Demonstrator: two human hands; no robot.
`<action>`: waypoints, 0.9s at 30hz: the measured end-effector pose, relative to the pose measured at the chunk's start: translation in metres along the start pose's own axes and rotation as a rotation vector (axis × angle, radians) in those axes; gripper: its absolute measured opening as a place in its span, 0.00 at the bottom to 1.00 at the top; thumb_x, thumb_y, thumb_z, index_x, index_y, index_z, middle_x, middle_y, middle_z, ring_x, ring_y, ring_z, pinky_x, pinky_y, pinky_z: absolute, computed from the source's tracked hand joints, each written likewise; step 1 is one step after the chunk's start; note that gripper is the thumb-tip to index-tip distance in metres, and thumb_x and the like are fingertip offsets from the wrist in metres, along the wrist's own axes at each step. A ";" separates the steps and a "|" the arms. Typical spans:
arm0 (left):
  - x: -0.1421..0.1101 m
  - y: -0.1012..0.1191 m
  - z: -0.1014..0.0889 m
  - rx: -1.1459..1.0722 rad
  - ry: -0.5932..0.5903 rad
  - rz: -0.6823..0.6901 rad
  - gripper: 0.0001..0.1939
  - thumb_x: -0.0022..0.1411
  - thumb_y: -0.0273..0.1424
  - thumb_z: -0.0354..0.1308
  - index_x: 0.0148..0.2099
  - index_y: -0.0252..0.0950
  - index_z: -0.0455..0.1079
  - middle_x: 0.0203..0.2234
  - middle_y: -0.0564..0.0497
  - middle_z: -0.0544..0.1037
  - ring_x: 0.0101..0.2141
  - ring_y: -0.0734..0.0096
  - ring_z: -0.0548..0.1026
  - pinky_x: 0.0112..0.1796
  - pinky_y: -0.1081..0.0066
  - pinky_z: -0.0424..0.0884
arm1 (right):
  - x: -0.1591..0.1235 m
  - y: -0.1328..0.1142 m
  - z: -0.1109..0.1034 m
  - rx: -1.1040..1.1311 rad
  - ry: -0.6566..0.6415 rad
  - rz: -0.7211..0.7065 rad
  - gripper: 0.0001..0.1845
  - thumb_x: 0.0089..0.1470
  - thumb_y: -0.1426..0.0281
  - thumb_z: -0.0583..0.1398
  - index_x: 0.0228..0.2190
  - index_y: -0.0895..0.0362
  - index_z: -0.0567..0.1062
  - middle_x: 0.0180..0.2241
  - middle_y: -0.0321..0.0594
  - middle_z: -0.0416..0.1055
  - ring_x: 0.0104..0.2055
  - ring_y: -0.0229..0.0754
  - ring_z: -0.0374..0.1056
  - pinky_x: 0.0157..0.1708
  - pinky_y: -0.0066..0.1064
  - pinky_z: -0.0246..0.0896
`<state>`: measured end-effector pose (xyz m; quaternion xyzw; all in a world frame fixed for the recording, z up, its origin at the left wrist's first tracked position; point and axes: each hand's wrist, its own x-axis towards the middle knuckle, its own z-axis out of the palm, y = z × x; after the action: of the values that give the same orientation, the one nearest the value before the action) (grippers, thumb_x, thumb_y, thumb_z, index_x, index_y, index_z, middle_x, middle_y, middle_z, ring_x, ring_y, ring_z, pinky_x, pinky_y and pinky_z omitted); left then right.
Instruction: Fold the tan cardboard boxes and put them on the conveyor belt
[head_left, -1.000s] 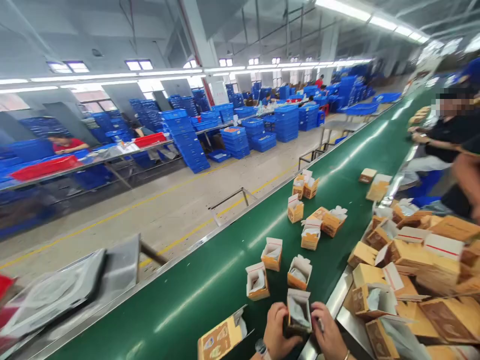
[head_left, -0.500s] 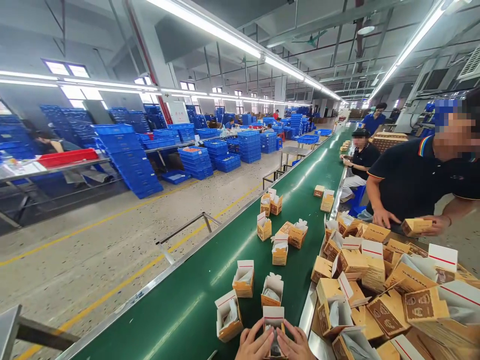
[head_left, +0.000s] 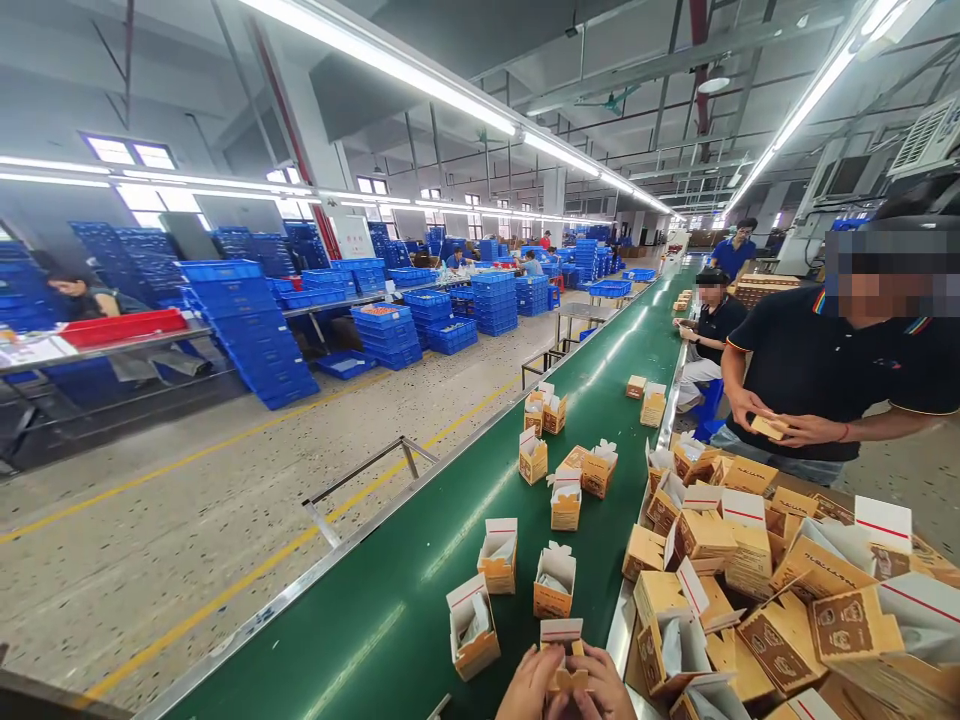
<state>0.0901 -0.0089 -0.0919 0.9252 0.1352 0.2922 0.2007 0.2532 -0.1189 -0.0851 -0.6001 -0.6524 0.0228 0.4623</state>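
Note:
My left hand and my right hand meet at the bottom edge of the view, both gripping a small kraft-yellow carton with a white flap at its top. The hands are just over the green conveyor belt. Nearest them, an open carton with a silver liner stands on the belt, and other open cartons stand farther along it. To my right, a heap of tan cartons fills a bench beyond the belt's steel edge. The carton's lower part is hidden by my fingers.
A co-worker across the heap holds a carton in both hands. Another person sits farther along the belt. A steel rail stands on the yellow-lined floor left of the belt. Stacked blue crates and long tables stand beyond.
The view has swung from tilted to nearly level. My hands now pinch the carton's top, where a tan flap shows. The co-worker's carton has moved in closer to the body.

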 end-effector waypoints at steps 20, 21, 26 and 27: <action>0.101 0.042 0.006 -0.982 0.242 -1.226 0.11 0.43 0.28 0.64 0.30 0.35 0.66 0.28 0.49 0.77 0.35 0.60 0.76 0.40 0.66 0.71 | 0.061 0.012 0.001 0.599 0.166 1.143 0.30 0.24 0.50 0.59 0.31 0.53 0.67 0.33 0.44 0.73 0.38 0.55 0.73 0.40 0.43 0.70; 0.104 0.045 0.001 -0.943 0.229 -1.234 0.11 0.43 0.28 0.64 0.32 0.35 0.67 0.30 0.47 0.77 0.37 0.58 0.76 0.42 0.65 0.70 | 0.063 0.008 -0.003 0.550 0.186 1.158 0.30 0.23 0.50 0.59 0.30 0.53 0.67 0.33 0.46 0.73 0.38 0.56 0.73 0.41 0.44 0.69; 0.113 0.072 -0.046 -0.748 0.226 -1.139 0.21 0.47 0.30 0.64 0.45 0.31 0.70 0.45 0.40 0.75 0.47 0.58 0.72 0.50 0.67 0.66 | 0.106 -0.044 -0.052 0.211 0.545 0.812 0.29 0.40 0.50 0.59 0.40 0.55 0.68 0.44 0.52 0.70 0.48 0.57 0.67 0.45 0.48 0.67; 0.115 0.079 -0.057 -0.762 0.219 -1.098 0.20 0.48 0.31 0.63 0.46 0.32 0.70 0.46 0.40 0.75 0.46 0.59 0.73 0.49 0.67 0.67 | 0.130 -0.053 -0.065 0.194 0.624 0.633 0.26 0.47 0.53 0.58 0.44 0.54 0.67 0.48 0.51 0.68 0.50 0.53 0.67 0.45 0.45 0.67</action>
<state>0.1580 -0.0201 0.0425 0.5519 0.4930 0.2672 0.6172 0.2731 -0.0631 0.0579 -0.7020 -0.2613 0.0419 0.6612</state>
